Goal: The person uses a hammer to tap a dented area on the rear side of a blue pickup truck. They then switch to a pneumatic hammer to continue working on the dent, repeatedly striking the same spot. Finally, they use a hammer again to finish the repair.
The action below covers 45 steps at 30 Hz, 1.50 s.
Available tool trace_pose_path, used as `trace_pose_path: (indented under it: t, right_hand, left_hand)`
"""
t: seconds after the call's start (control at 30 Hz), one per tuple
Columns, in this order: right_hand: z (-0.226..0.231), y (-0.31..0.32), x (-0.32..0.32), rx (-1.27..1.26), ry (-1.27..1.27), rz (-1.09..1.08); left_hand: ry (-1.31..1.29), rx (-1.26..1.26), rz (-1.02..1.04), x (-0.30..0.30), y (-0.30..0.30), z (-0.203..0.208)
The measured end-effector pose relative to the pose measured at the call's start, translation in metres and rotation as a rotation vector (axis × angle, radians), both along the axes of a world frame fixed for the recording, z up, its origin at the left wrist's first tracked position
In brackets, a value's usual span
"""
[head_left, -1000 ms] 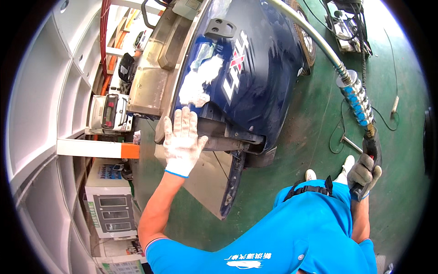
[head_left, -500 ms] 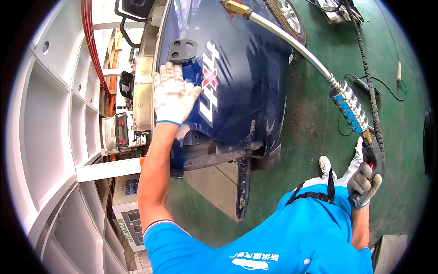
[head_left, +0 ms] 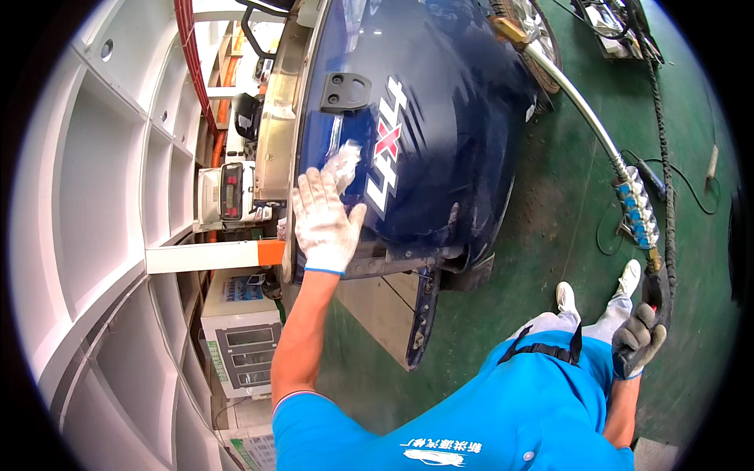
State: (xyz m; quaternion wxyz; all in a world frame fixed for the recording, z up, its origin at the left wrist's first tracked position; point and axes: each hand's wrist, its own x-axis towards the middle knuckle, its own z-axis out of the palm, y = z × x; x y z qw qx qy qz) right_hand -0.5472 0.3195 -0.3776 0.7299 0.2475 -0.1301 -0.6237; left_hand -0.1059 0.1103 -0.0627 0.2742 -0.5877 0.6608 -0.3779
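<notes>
A dark blue vehicle body panel (head_left: 452,133) with a white and red decal (head_left: 386,145) fills the upper middle. Over its lower left edge is my left hand (head_left: 325,218) in a white work glove, fingers stretched flat; whether the palm touches is hidden. Just beyond the fingertips shows a whitish patch (head_left: 343,163), perhaps a reflection or a crumpled sheet. Low on the right, my right hand (head_left: 638,341), in a grey-palmed glove, is wrapped round the black grip of a long-tubed gun (head_left: 577,102). Its curved silvery tube reaches up to a brass-coloured tip beside the panel.
A black braided hose (head_left: 664,149) runs down the green floor (head_left: 542,228) at right. A wheel (head_left: 542,47) lies behind the panel. White wall frames (head_left: 110,196) and a white cabinet (head_left: 242,330) stand at left. A loose trim piece (head_left: 422,326) sits below the panel.
My left hand has come down the panel, away from the dark bracket. The panel and the gun appear shifted right as the view moved. My right hand keeps its hold.
</notes>
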Motion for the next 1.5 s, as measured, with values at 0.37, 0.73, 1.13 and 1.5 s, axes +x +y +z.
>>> trace_pose_path:
  t: [0.37,0.73,1.13,1.5]
  right_hand:
    - [-0.029,-0.017,-0.029,0.011,-0.119,0.019]
    - [-0.054,-0.003,-0.059,0.143,-0.015,0.134]
    - [-0.004,-0.011,-0.033,0.098,0.098,0.181]
    - [0.034,-0.001,-0.018,0.009,0.361,0.176]
  left_hand:
    - [0.035,-0.098,-0.013,-0.01,-0.03,-0.02]
    - [0.177,-0.159,0.01,-0.008,-0.015,-0.023]
    - [0.264,-0.181,0.011,-0.005,-0.005,-0.028]
    - [0.515,-0.401,-0.27,-0.007,-0.006,-0.035]
